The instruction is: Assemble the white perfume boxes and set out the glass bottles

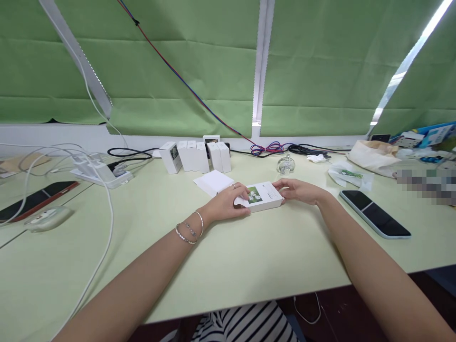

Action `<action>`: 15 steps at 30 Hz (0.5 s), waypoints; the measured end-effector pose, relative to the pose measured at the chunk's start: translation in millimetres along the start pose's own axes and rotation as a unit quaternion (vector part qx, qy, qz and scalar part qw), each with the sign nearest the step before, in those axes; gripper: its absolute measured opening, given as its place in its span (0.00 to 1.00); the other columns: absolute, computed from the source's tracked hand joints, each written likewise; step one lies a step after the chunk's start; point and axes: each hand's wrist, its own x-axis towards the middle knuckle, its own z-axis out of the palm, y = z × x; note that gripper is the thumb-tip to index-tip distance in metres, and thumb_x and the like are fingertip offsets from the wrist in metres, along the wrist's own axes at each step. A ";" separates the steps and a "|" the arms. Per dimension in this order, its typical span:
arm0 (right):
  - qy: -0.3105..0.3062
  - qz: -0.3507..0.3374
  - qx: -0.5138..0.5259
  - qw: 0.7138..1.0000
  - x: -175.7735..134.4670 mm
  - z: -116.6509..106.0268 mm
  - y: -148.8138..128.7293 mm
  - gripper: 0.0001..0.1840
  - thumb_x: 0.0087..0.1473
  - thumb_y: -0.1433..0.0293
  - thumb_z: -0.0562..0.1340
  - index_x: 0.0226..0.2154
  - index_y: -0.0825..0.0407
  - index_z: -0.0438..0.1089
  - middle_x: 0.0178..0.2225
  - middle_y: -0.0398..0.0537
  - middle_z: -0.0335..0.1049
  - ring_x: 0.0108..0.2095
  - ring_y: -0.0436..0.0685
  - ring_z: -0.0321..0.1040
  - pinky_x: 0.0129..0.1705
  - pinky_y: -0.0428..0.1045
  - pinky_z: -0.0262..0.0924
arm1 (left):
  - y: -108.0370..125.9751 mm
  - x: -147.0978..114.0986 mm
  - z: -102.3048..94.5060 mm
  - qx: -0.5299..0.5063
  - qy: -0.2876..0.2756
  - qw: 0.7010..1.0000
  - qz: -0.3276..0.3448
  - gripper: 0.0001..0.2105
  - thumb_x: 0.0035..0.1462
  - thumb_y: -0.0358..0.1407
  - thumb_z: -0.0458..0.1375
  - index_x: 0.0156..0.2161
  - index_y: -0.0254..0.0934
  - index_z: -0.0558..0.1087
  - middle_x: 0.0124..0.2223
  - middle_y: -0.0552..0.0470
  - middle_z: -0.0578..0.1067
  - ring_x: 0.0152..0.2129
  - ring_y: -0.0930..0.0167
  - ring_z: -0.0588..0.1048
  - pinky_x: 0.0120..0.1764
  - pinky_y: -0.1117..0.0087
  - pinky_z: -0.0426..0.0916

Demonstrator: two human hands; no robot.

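Observation:
A small white cardboard box [265, 196] with a picture of white flowers on green lies flat on the table, between my two hands. My left hand [228, 203] grips its left end, thumb at the front edge and fingers on top; that end looks open. At the other end, my right hand [297, 190] holds the box's right edge with curled fingers. Just behind my left hand lie flat white cards or papers [213, 181]. Several upright white boxes [194, 156] stand in a row farther back.
A glass jar [285, 165] stands behind the box. Phones lie at right [374, 213] and far left [39, 199], near a white mouse [48, 218]. A power strip [101, 173] with cables sits at left. Bundled wires [267, 149] run along the wall; a cloth bag [374, 156] lies right.

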 end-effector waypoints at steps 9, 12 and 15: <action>0.067 0.010 -0.083 0.994 4.6 1.0 3.7 0.21 0.48 0.70 0.60 0.47 0.51 0.61 0.49 0.52 0.63 0.46 0.57 0.65 0.49 0.57 0.61 | 1.1 0.3 0.9 -0.016 0.001 1.000 -0.003 0.12 0.47 0.40 0.60 0.37 0.39 0.67 0.48 0.49 0.68 0.44 0.65 0.69 0.44 0.63 0.65; 0.147 -0.075 -0.176 0.970 7.3 14.7 -6.7 0.23 0.53 0.65 0.55 0.52 0.47 0.58 0.57 0.49 0.55 0.56 0.59 0.54 0.57 0.58 0.51 | 4.6 0.2 2.8 -0.016 -0.010 1.000 -0.011 0.13 0.48 0.41 0.60 0.38 0.40 0.67 0.49 0.49 0.67 0.40 0.66 0.71 0.42 0.64 0.67; 0.081 -0.131 -0.289 0.945 11.9 31.5 -15.5 0.32 0.49 0.56 0.59 0.56 0.43 0.55 0.60 0.47 0.51 0.60 0.62 0.47 0.59 0.59 0.44 | 8.7 0.4 5.3 0.029 -0.015 0.999 -0.018 0.15 0.49 0.42 0.59 0.43 0.43 0.66 0.56 0.49 0.61 0.37 0.67 0.73 0.38 0.65 0.68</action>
